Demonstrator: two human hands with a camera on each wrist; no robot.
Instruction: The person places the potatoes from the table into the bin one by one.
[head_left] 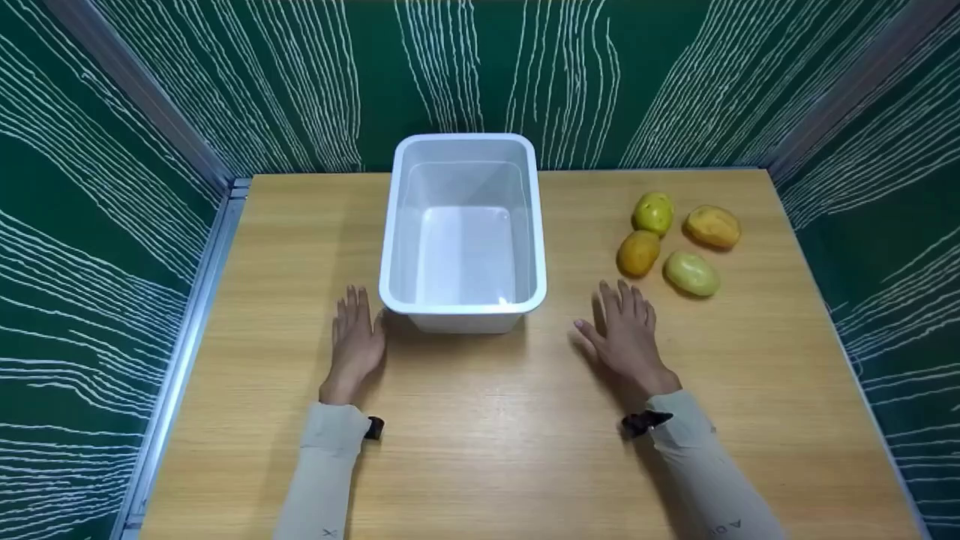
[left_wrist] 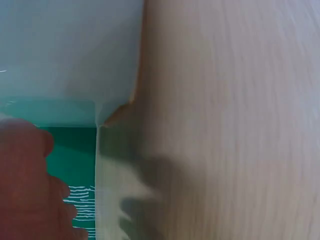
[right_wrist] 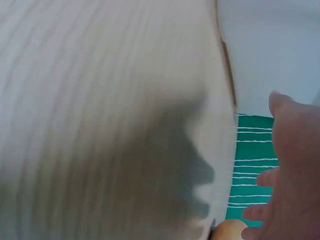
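A white rectangular plastic tub [head_left: 463,309] stands upright on the wooden table, with nothing inside it. Just left of its near corner is my left hand [head_left: 355,346], fingers straight and pointing away from me, holding nothing. My right hand [head_left: 624,339] hovers to the tub's right with its fingers spread and nothing in its grip. Beyond its fingertips lie several mango-like fruits: a green-yellow one [head_left: 653,213], an orange-yellow one [head_left: 638,253], a dented yellow one [head_left: 712,226] and a pale green one [head_left: 691,274]. In the right wrist view, a fruit [right_wrist: 230,231] shows beside the fingers.
Green walls [head_left: 495,75] with white wavy lines enclose the wooden table [head_left: 480,450] at the back and both sides. A metal rail [head_left: 184,337] runs along the left edge. Both wrists wear dark bands [head_left: 637,424] below light sleeves.
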